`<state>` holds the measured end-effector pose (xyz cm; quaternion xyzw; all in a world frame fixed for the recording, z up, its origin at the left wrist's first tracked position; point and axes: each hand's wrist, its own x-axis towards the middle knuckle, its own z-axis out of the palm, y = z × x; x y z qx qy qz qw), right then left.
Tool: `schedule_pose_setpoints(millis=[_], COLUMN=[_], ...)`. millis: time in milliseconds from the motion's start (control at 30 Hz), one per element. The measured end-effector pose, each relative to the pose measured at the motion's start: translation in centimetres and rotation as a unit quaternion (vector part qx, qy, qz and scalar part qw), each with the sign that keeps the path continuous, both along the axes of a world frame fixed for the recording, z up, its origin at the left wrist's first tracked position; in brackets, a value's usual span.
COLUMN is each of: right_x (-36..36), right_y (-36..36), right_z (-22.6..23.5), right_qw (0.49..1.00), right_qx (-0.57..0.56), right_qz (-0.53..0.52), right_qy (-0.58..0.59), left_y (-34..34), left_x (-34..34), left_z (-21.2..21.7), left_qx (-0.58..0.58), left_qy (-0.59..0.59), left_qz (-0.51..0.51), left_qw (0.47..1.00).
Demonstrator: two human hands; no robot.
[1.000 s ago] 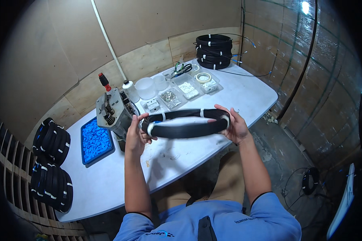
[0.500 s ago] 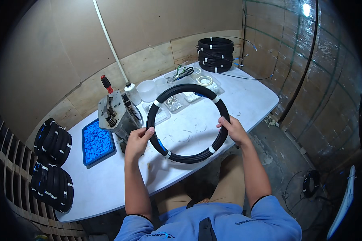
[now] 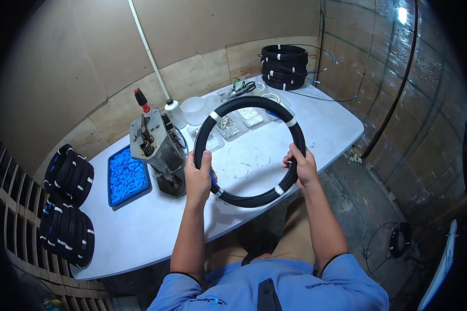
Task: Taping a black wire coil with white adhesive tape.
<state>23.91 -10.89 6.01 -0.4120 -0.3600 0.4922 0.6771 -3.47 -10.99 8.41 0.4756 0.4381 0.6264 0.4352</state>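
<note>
A large ring of coiled black cable (image 3: 249, 200), bound with several white tape bands, is held up over the table's front edge. My left hand (image 3: 198, 173) is closed round its left side, thumb on top. On the opposite side, my right hand (image 3: 303, 165) grips the coil with the thumb over it and the fingers curled behind. A bit of blue shows on the coil beside my left hand. Through the ring the white table top and part of the small-parts trays can be seen.
A metal bench press (image 3: 158, 150) with a red-and-black handle stands left of the coil, beside a tray of blue pieces (image 3: 127, 176). Stacked cable coils (image 3: 284, 67) stand at the back right, others (image 3: 67, 233) at the left edge. Clear trays (image 3: 228, 127) and a white bottle (image 3: 175, 113) line the back.
The cable coil has shifted slightly up and to the right in view. My left hand has gone from a pinch at the coil's edge to a fuller grip round it.
</note>
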Motion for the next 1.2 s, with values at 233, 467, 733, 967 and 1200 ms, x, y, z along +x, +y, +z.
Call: schedule_pose_setpoints(millis=[233,467,733,967,1200], right_x=[0.2,-0.6,0.1,0.1,-0.4], right_y=[0.3,-0.7,-0.7,-0.7,-0.8], right_z=[-1.4,0.2,-0.1,0.2,-0.1], right_qw=[0.996,0.995,0.987,0.991,0.992], right_qx=[-0.023,-0.024,-0.032,-0.013,0.002], right_qz=[0.045,0.019,0.039,0.015,0.004], right_qy=[0.076,0.099,0.151,0.132,0.126], left_y=[-0.3,0.9,-0.3,-0.3,0.4], left_x=[0.2,-3.7,-3.7,-3.0,-3.3], left_z=[2.0,0.2,1.8,1.5,1.0], left_qx=[0.023,0.022,-0.017,0.002,-0.006], left_qy=[0.027,-0.040,0.012,-0.014,-0.070], left_qz=[-0.009,-0.182,-0.271,-0.237,-0.238], left_qw=[0.999,0.982,0.962,0.971,0.969])
